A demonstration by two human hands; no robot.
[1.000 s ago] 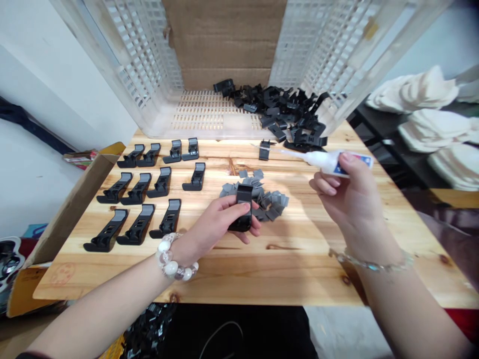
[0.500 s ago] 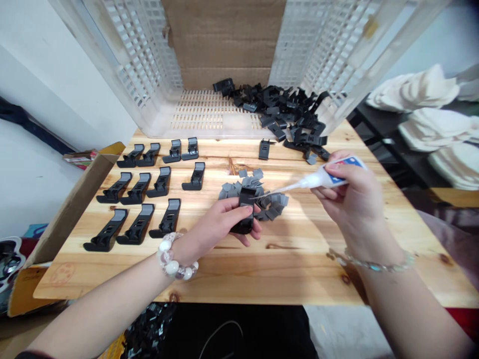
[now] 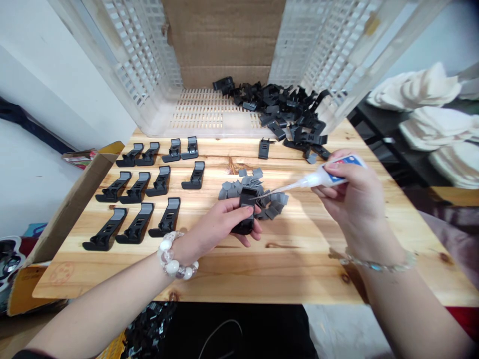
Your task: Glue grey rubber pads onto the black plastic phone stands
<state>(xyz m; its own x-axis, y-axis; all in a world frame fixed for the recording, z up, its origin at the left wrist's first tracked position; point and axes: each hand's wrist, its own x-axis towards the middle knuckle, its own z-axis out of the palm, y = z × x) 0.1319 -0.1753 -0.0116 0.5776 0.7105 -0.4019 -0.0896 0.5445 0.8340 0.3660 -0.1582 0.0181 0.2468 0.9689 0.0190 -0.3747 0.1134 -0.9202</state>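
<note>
My left hand is closed around a black plastic bracket, its thumb across the front, above the middle of the table. In my right hand is a white glue bottle with a blue label, held tilted. Its long thin nozzle points left, and the tip is at the bracket's upper part; whether it touches I cannot tell. Small grey pads lie in a loose pile behind and beside the bracket, which hides some of them. Several black brackets with grey pads lie in rows on the left.
A white plastic crate lies on its side at the back, with a heap of black brackets spilling from it. One bracket lies alone before it. The wooden table ends near my body. A cardboard box stands left.
Almost nothing differs. Both hands keep their holds, and the nozzle tip stays at the upper part of the bracket. The view has shifted very slightly.
</note>
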